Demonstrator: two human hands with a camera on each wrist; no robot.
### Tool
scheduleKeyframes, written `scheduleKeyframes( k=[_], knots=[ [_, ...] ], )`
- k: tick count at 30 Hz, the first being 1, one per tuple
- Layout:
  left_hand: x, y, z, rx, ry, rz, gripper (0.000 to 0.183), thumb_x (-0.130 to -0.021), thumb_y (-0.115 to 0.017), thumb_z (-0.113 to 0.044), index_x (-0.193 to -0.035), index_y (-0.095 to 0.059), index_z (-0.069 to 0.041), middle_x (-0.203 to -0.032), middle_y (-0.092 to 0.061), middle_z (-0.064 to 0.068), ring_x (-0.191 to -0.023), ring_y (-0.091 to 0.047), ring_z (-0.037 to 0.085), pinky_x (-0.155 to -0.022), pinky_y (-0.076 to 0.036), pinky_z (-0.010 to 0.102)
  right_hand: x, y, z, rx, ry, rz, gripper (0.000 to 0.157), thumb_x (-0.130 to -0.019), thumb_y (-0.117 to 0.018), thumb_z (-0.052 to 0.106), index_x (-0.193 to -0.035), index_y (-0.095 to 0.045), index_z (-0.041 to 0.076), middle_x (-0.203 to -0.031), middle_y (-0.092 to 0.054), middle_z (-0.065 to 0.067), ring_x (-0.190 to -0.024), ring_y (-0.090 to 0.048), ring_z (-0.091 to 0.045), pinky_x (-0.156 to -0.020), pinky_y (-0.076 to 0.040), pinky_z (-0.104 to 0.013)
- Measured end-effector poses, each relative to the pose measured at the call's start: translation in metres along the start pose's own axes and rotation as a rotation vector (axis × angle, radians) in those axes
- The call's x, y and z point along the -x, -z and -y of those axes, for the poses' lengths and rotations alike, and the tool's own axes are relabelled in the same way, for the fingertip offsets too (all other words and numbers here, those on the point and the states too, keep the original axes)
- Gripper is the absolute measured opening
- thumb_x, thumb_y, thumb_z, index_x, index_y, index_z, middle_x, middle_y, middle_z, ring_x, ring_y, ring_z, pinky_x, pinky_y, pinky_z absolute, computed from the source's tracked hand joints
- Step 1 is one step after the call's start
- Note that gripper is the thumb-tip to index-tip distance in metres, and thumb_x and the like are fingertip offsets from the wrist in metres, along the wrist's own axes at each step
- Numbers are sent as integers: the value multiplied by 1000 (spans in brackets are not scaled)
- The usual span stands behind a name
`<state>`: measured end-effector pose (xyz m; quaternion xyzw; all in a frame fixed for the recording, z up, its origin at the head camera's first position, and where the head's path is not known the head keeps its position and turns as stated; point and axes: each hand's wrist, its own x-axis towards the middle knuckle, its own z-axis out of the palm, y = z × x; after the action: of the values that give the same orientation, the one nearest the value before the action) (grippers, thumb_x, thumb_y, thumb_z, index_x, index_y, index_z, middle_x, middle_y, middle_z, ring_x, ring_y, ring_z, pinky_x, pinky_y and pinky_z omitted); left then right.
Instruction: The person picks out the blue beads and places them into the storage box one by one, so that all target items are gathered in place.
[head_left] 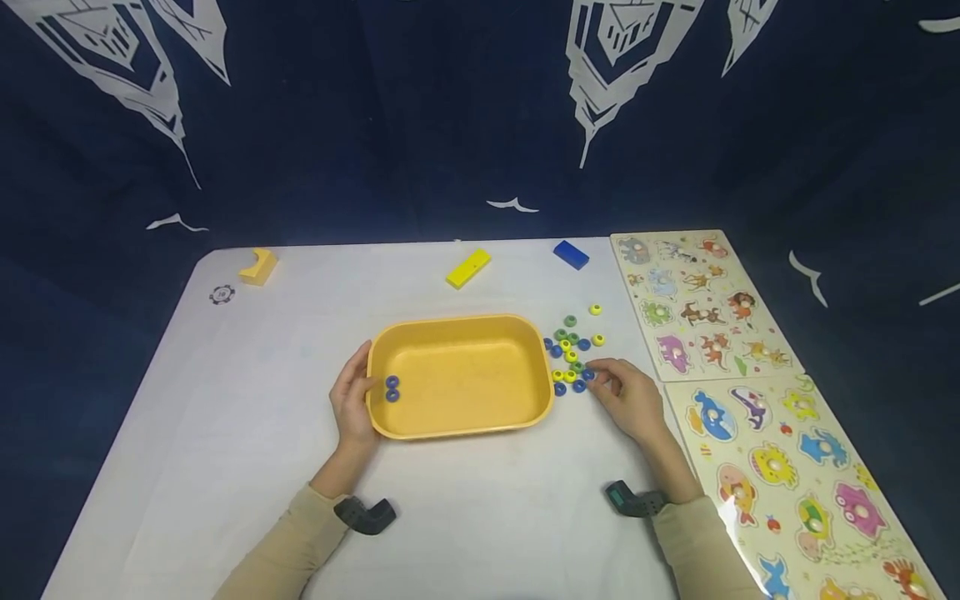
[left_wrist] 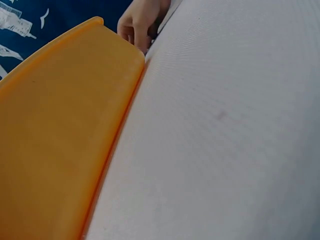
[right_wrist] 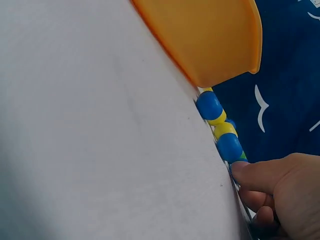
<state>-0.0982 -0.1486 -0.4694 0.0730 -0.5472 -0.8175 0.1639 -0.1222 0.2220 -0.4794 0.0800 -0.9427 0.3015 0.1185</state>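
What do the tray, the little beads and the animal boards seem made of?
Tray: probably molded plastic with a soft sheen; even color, rounded rim. Beads: smooth, evenly colored; painted wood or plastic, hard to tell. Animal boards: perhaps printed wood or card; flat, thin panels.

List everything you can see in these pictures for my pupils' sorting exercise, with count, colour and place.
Tray: one, orange-yellow, middle of table
Beads in tray: two, blue, left end inside
Loose beads: too clustered to count surely; blue, yellow, green; beside tray's right end
Long block: one, yellow, beyond tray
Short block: one, blue, right of yellow block
Notched block: one, light orange, far left
Round mark or disc: one, black-and-white, near notched block
Puzzle boards: two, pale with colourful animals, right side
Table: one, white, underneath
Cloth: dark blue, white patterns, behind
Wrist devices: two, dark, one per wrist
Sleeves: two, beige, forearms
Left hand: one, gripping tray's left end
Right hand: one, fingertips on a blue bead
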Motion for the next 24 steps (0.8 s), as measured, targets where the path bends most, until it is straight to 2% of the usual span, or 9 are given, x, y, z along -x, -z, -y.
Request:
scheduleKeyframes(
  k=[4,6,8,13,17,21,24],
  knots=[
    [-1,0,-1,1,-15,8,49,-79,-31,12,-125,-45,4,-126,-47,21,-118,-46,25,-99,-40,28,-6,1,5,-77,-24,-59,21,-75,-68,15,-96,-64,11,-69,-55,4,-54,-41,-9,-43,-34,-19],
    [-2,1,0,4,-20,11,49,-79,-31,12,-125,-45,5,-126,-47,21,-118,-46,25,-99,-41,28,-12,4,16,-129,-23,-77,21,-75,-68,17,-95,-63,11,-69,-55,5,-56,-42,-9,-44,-36,-19],
    [-3,1,-1,10,-24,8,49,-78,-31,12,-125,-45,5,-126,-47,20,-118,-46,25,-99,-41,28,-20,6,34,-173,7,-61,22,-76,-67,16,-97,-63,10,-71,-55,4,-58,-43,-10,-44,-37,-20],
    [-4,3,0,6,-25,-2,49,-78,-31,12,-125,-45,5,-126,-48,19,-118,-46,24,-99,-41,27,-43,-2,103,-211,146,65,21,-76,-68,17,-95,-62,9,-74,-56,3,-60,-45,-12,-46,-39,-22],
    [-4,3,0,-3,-8,-5,49,-79,-32,11,-125,-46,4,-126,-48,18,-119,-45,25,-100,-40,28,-56,-31,152,-164,217,219,17,-77,-67,22,-92,-62,15,-75,-56,8,-63,-45,-9,-53,-40,-21],
    [-2,2,0,-7,13,-2,49,-79,-33,10,-126,-45,3,-128,-46,18,-120,-44,24,-100,-39,27,-60,-62,185,-81,275,358,14,-77,-66,23,-90,-62,18,-74,-55,10,-67,-48,-5,-57,-41,-19],
    [-2,3,-1,-2,14,0,50,-78,-32,10,-126,-45,3,-128,-46,19,-120,-44,24,-100,-40,27,-60,-81,200,4,322,425,12,-76,-64,22,-87,-62,19,-71,-55,10,-66,-50,-5,-54,-42,-18]
  ],
)
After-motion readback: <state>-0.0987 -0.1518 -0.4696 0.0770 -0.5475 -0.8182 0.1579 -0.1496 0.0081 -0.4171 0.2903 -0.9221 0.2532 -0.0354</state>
